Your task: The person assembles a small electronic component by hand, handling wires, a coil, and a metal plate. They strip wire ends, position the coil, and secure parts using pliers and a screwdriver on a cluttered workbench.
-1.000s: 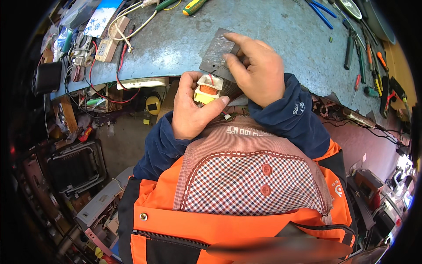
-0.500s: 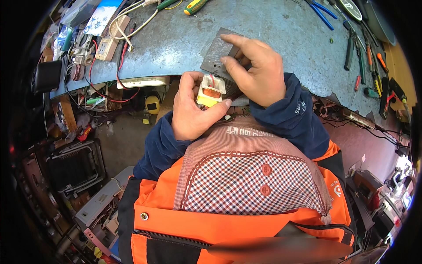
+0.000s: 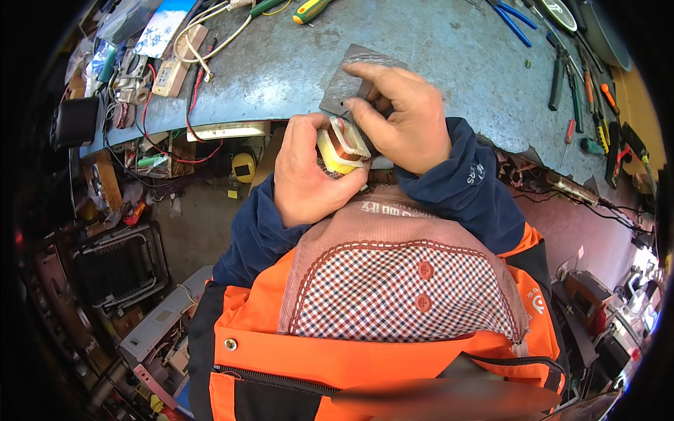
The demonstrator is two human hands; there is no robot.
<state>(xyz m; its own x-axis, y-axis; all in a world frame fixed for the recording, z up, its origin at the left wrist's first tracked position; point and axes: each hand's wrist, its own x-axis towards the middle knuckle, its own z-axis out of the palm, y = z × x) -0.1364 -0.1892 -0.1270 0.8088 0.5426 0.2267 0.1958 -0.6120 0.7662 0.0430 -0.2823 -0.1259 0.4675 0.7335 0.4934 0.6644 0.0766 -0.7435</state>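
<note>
My left hand (image 3: 309,165) is wrapped round a transformer coil bobbin (image 3: 342,149), a pale frame with copper winding and yellow tape, held just off the bench's near edge. The bobbin is tilted, its winding facing right. My right hand (image 3: 407,116) is right beside it, over a dark grey metal plate (image 3: 335,90) with a small hole, which lies flat near the bench edge. The right index finger and thumb bend round a dark piece over the plate; the curled fingers hide most of it. Part of the plate is under the hand.
The blue bench (image 3: 267,77) curves ahead of me. Power strip (image 3: 170,76), cables and test leads lie at the left. A screwdriver (image 3: 309,10) is at the far edge. Blue-handled pliers (image 3: 514,24) and several hand tools lie at the right. A yellow round object (image 3: 243,167) is below the bench.
My left hand has turned the bobbin, so its copper and yellow side now shows more. My right hand has shifted slightly left and down over the plate.
</note>
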